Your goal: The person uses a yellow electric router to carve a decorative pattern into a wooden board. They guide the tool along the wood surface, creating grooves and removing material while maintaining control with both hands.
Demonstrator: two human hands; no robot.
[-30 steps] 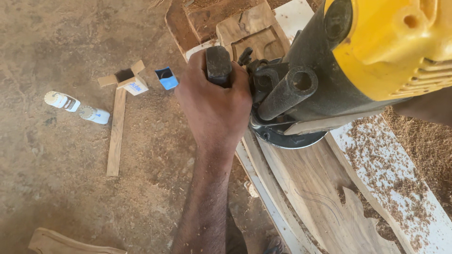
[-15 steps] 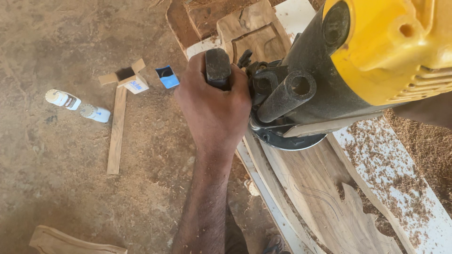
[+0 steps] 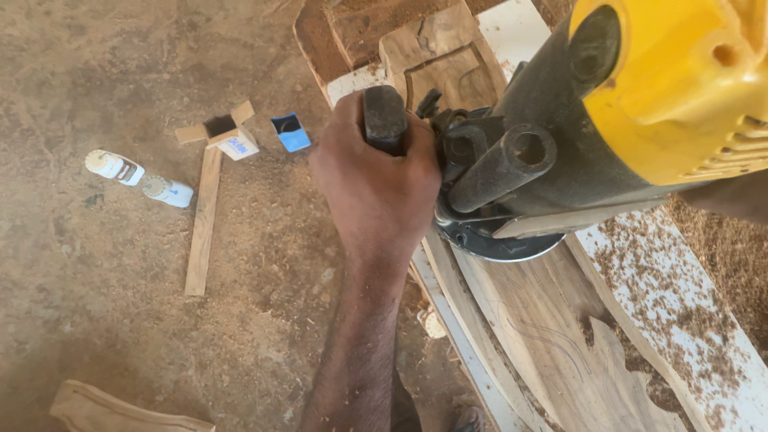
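The router (image 3: 608, 128), a heavy yellow and black power tool, is sitting with its round base pressed flat on the wooden board (image 3: 552, 328), near the board's left edge. The left hand (image 3: 376, 184) is clenching tightly around the tool's dark side handle (image 3: 384, 116), which is poking up between thumb and fingers; the grip looks firm, probably so the base stays level and the cutter does not wander along the edge. A second handle (image 3: 500, 164), a hollow black stub, is pointing toward the camera with nothing holding it. The right hand is hiding behind the yellow housing, with only a strip of forearm (image 3: 732, 200) showing at the right edge, so whether it is gripping anything cannot be told.

The router is lying just to the right of the left hand, touching it at the handle, and is filling the upper right of the view. The board is resting on a white bench (image 3: 680, 304) strewn with wood chips, likely raised for working height. On the dirt floor (image 3: 120, 320) well to the left, two small white bottles (image 3: 136, 178), a thin wooden strip (image 3: 202, 224), an open little box (image 3: 228, 134) and a blue piece (image 3: 291, 132) are lying out of the way.
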